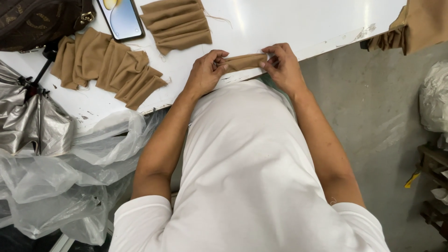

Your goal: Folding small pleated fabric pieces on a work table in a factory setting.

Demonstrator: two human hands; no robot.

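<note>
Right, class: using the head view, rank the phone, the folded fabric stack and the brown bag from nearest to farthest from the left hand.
1. Folded fabric stack, just above the left hand.
2. Phone, farther left.
3. Brown bag, at the table's far left corner.

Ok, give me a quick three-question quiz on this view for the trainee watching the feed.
1. True or false: both hands grip the same small tan fabric strip at the near edge of the white table.
2. Multiple choice: what lies between the two stacks of tan fabric pieces? A) scissors B) a phone C) a spool
3. Short answer: what hangs off the table's left side, below the fabric pile?

Key:
1. True: the left hand pinches one end and the right hand the other.
2. B: the phone lies screen up beside the folded stack.
3. Clear plastic sheeting.
</note>
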